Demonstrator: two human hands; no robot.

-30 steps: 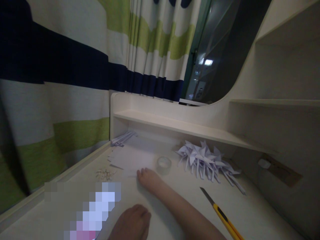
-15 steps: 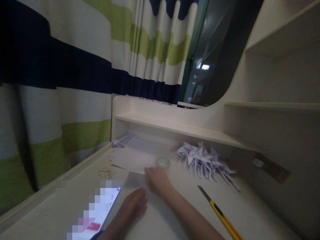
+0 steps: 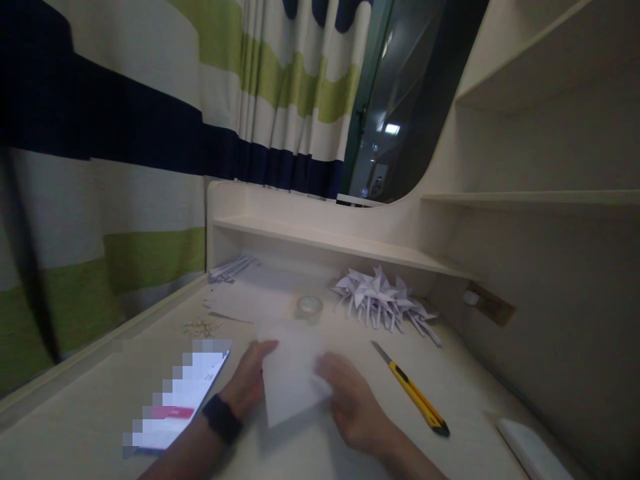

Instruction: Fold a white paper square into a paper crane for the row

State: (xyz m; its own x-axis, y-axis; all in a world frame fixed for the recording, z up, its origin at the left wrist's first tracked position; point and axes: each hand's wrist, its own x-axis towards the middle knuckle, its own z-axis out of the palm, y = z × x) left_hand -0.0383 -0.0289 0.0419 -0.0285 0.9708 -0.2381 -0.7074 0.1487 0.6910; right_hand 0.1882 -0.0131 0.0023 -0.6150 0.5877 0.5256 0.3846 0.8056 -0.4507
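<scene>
A white sheet of paper (image 3: 291, 375) is held up off the desk between my two hands. My left hand (image 3: 250, 373), with a dark watch (image 3: 223, 419) on its wrist, pinches the paper's left edge, the thumb on top. At the right edge my right hand (image 3: 347, 397) grips the paper; its fingers are somewhat blurred. Beyond the paper lies a roll of clear tape (image 3: 309, 306), and farther back on the left are more white sheets (image 3: 250, 293). A yellow utility knife (image 3: 413, 392) with its blade out rests to the right of my right hand.
Folded paper pinwheels (image 3: 380, 297) are heaped at the back right. Rolled paper sticks (image 3: 234, 269) lie at the back left, with small scraps (image 3: 200, 328) nearer. A lit phone (image 3: 185, 400) lies left of my left hand. A white object (image 3: 533, 448) sits at the lower right.
The paper has come up off the desk, and both hands now hold it, apart at its two sides. The camera view has shifted, bringing the whole knife into sight.
</scene>
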